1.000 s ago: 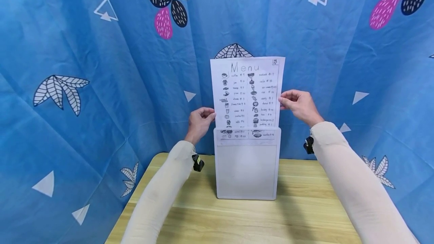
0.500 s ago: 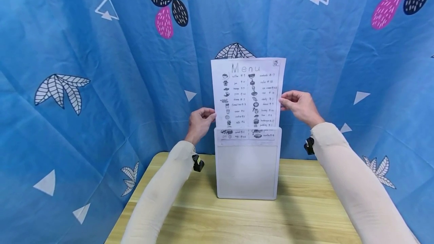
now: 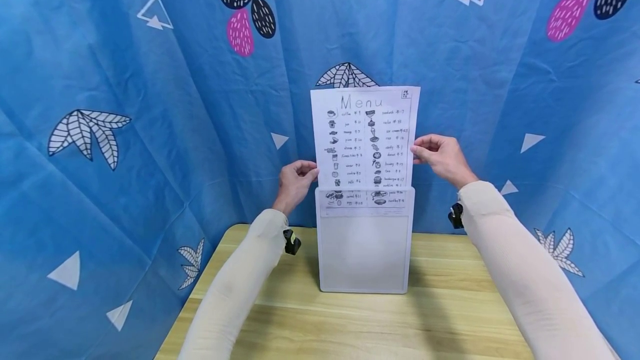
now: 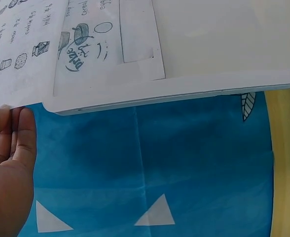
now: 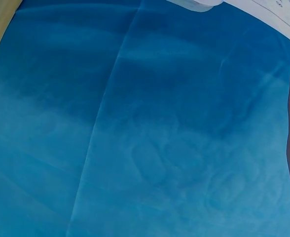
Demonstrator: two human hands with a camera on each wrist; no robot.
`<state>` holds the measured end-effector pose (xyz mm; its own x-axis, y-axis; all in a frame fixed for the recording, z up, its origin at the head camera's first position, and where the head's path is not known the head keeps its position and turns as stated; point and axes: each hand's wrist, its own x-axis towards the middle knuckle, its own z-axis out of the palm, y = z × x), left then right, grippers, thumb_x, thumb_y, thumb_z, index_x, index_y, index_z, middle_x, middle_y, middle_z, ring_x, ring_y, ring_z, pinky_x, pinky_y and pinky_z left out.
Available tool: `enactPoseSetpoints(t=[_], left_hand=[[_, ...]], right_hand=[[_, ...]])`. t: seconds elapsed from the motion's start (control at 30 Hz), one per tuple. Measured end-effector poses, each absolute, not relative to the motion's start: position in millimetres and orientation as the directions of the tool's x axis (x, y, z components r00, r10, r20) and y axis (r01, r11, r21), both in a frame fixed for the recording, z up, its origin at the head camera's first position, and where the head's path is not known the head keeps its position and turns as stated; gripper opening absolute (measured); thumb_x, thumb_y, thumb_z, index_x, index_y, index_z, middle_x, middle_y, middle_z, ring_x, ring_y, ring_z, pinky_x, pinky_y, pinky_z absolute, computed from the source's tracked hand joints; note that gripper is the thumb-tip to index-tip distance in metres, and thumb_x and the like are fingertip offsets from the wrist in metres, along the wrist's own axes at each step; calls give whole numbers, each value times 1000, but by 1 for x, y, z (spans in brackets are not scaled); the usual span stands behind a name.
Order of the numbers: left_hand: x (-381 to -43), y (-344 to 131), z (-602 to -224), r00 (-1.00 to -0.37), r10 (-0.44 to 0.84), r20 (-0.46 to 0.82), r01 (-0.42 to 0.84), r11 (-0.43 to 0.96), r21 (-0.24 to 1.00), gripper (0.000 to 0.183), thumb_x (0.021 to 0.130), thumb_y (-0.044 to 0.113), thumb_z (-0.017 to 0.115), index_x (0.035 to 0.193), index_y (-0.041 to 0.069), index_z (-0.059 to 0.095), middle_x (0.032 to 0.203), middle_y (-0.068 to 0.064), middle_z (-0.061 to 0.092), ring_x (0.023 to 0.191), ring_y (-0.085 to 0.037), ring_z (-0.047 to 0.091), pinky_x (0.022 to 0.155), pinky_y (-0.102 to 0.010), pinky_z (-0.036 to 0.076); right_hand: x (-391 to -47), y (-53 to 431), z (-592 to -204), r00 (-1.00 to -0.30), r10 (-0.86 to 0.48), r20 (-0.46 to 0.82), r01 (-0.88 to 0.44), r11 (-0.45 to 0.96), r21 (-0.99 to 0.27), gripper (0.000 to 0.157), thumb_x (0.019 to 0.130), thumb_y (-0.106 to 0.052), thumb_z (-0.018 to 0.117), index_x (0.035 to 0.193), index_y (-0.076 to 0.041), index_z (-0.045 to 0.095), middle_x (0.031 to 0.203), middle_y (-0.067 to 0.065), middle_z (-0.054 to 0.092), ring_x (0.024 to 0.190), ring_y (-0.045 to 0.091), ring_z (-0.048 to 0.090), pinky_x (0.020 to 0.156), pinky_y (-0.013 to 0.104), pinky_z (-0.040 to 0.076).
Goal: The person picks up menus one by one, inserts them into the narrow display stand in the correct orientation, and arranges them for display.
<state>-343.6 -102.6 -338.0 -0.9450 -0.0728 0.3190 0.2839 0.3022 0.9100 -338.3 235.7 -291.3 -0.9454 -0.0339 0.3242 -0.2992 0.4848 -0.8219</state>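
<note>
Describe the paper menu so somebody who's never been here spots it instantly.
By the blue curtain, find the wood-grain table and the framed holder standing on it. The paper menu sticks up from the holder's top, left hand and right hand pinching its sides. Unlike the plain holder, it's headed "Menu", with two columns of little drawings and prices.

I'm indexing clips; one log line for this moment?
left hand: pinches menu; right hand: pinches menu; menu: lower end inside clear holder, rest above
</note>
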Motion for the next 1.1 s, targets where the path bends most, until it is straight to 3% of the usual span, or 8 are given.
enactPoseSetpoints(t=[0.13,0.37,0.8,1.1], left_hand=[[-344,-103,-339,-946,-70,315,280,305,910,14,96,11,69,107,4,72,100,-11,69,92,-24,68,89,-38,56],[-345,-104,-342,-946,-68,317,283,307,909,13,96,11,69,106,4,73,100,-11,69,91,-23,68,89,-38,56],[-343,-105,-345,-951,-73,301,265,310,913,14,96,11,69,107,4,72,101,-11,69,93,-24,67,89,-38,56],[-343,-104,-347,-948,-77,310,272,315,909,14,95,11,69,107,3,72,100,-11,69,91,-24,67,88,-38,56]], right_hand=[[-338,236,-292,-948,-32,316,-291,484,-825,28,101,-22,61,118,0,65,113,16,65,88,17,70,90,36,55],[-335,234,-292,-951,-30,308,-284,477,-832,31,100,-24,63,118,1,65,114,16,65,89,19,71,83,23,56],[-334,234,-295,-945,-43,324,-307,460,-833,31,100,-22,63,116,4,65,111,18,66,82,11,70,75,19,56],[-334,234,-298,-945,-48,324,-309,455,-835,32,100,-22,63,117,4,65,112,19,66,84,15,71,75,19,56]])
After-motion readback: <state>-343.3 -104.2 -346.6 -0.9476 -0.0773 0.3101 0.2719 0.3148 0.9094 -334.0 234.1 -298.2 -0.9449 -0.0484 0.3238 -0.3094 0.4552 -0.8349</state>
